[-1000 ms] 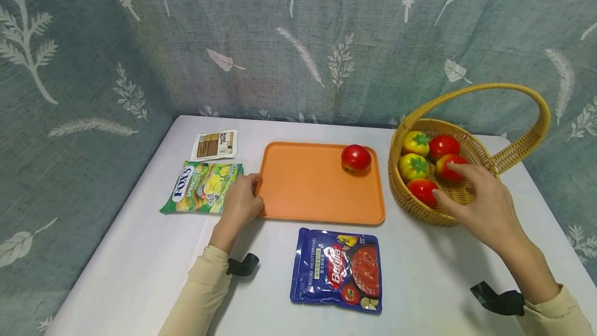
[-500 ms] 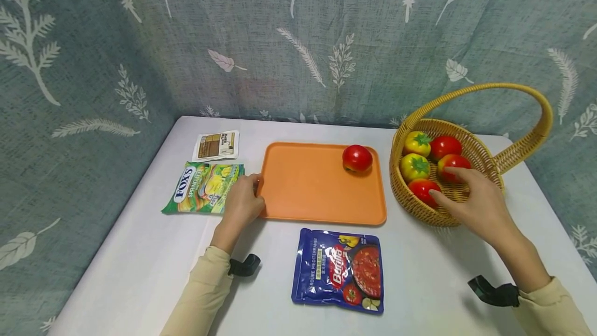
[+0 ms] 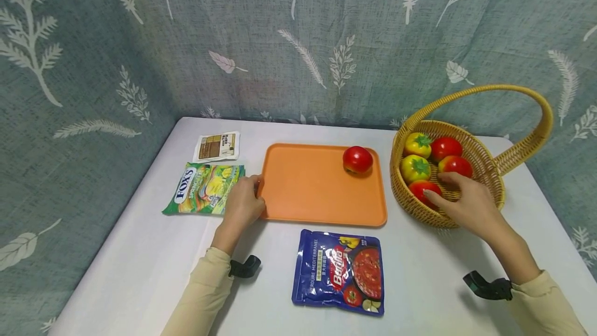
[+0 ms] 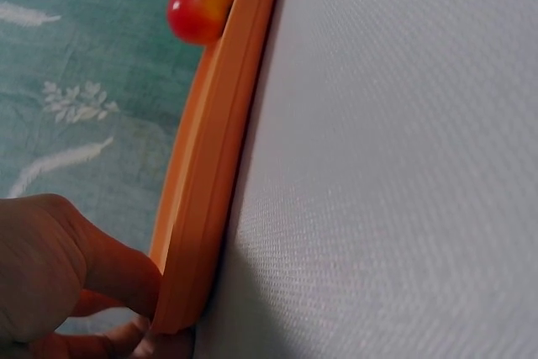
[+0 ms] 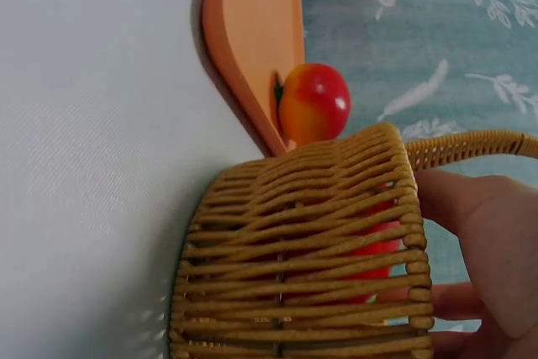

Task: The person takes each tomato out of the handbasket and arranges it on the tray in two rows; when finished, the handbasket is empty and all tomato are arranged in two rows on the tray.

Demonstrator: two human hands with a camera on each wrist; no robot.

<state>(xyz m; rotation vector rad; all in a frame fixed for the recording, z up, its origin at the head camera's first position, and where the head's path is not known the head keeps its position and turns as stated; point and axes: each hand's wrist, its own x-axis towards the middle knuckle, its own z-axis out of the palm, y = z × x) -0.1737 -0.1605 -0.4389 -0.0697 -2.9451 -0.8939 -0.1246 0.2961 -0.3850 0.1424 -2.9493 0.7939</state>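
My left hand (image 3: 243,201) pinches the left edge of an orange tray (image 3: 308,185), thumb and fingers at its rim in the left wrist view. A red tomato (image 3: 357,159) sits at the tray's right back corner. My right hand (image 3: 471,206) reaches over the front rim of a wicker basket (image 3: 426,217), fingers bent and spread. Its thumb overlaps the front red tomato (image 3: 422,189); the forefinger stands a little apart, beside the right-hand red tomato (image 3: 459,166). Through the basket weave, red shows between thumb and fingers in the right wrist view.
Also in the basket are another red tomato (image 3: 446,148) and two yellow peppers (image 3: 416,168). A blue Barilla sauce pouch (image 3: 338,273) lies in front of the tray. To its left lie a green Fox's candy bag (image 3: 205,188) and a small brown-and-white packet (image 3: 217,147). The basket handle (image 3: 508,87) arches high at right.
My right hand has moved slightly left and lower into the basket, its thumb and forefinger drawing somewhat closer together. My left hand has stayed at the tray's edge.
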